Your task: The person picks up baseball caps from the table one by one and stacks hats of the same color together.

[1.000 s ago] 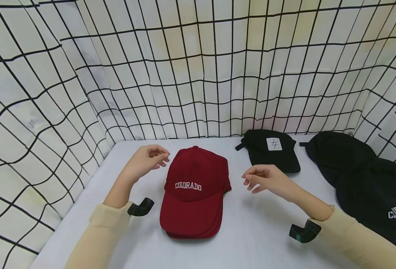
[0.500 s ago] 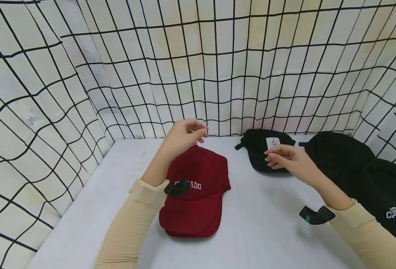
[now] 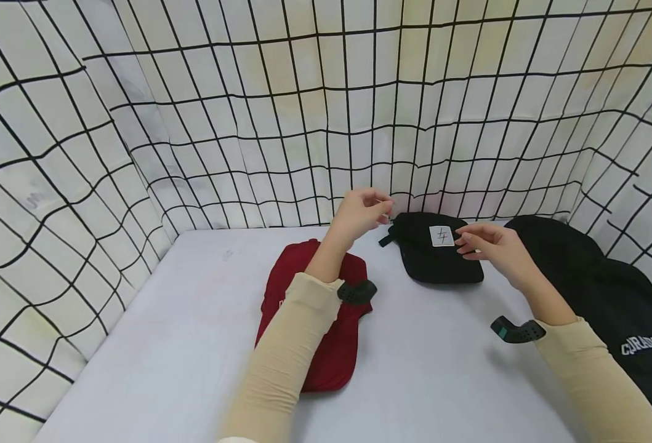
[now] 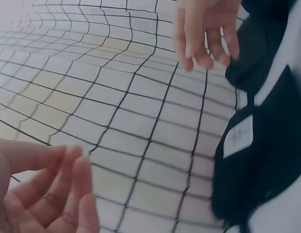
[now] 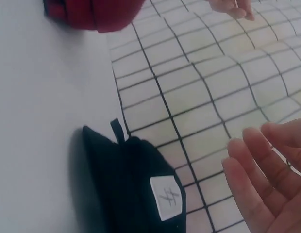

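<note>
A small black cap (image 3: 426, 261) with a white label (image 3: 442, 236) lies toward the back of the white table. My left hand (image 3: 361, 214) is raised at the cap's left, fingers loosely bent and holding nothing; the left wrist view shows this hand (image 4: 48, 189) with thumb and fingertips close together. On the cap's right side hovers my right hand (image 3: 491, 243), which overlaps its edge in the head view. That hand (image 5: 272, 174) holds nothing in the right wrist view, its fingers relaxed above the cap. Red caps (image 3: 334, 360), stacked, lie partly hidden under my left forearm.
More black caps, one lettered cap (image 3: 625, 326) in front, overlap each other along the right side, partly behind my right arm. White walls with black netting (image 3: 303, 123) enclose the back and sides of the table (image 3: 181, 344).
My left hand has moved right and away from me, from beside the red caps to near the labelled black cap. My right hand has moved right and farther back, up to that cap.
</note>
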### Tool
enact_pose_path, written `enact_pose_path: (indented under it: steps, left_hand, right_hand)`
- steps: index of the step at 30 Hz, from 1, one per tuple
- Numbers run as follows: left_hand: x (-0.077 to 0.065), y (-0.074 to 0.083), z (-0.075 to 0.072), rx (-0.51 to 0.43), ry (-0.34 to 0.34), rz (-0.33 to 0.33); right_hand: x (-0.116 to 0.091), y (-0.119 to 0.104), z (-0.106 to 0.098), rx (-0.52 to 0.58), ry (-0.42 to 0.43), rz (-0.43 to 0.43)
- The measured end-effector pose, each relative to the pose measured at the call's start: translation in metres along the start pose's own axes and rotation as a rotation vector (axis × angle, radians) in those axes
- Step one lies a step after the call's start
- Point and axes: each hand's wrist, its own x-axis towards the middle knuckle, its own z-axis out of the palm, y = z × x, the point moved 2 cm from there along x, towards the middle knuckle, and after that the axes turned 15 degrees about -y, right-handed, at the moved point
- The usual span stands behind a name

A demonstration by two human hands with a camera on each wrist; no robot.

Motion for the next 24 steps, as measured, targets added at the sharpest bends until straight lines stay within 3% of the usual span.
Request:
enact_pose_path:
  steps: [5, 8, 13, 17, 20, 24]
  left_hand:
    - [0.019, -0.015, 0.035, -0.274, 0.134, 0.025]
    - [0.029, -0.029, 0.055, -0.360, 0.187, -0.009]
    - [0.040, -0.056, 0.078, -0.397, 0.273, -0.139]
    - [0.047, -0.077, 0.091, -0.394, 0.346, -0.241]
    - [0.051, -0.091, 0.097, -0.423, 0.415, -0.264]
    - [0.053, -0.108, 0.100, -0.509, 0.521, -0.250]
  right_hand:
    - [0.007, 0.016, -0.017, -0.011, -0.049, 0.072]
    - [0.013, 0.027, -0.027, -0.017, -0.088, 0.124]
    - [0.020, 0.052, -0.034, 0.014, -0.086, 0.235]
    - [0.019, 0.068, -0.035, 0.108, -0.046, 0.306]
    - [0.020, 0.077, -0.035, 0.204, -0.017, 0.345]
    - [0.021, 0.086, -0.033, 0.256, -0.001, 0.400]
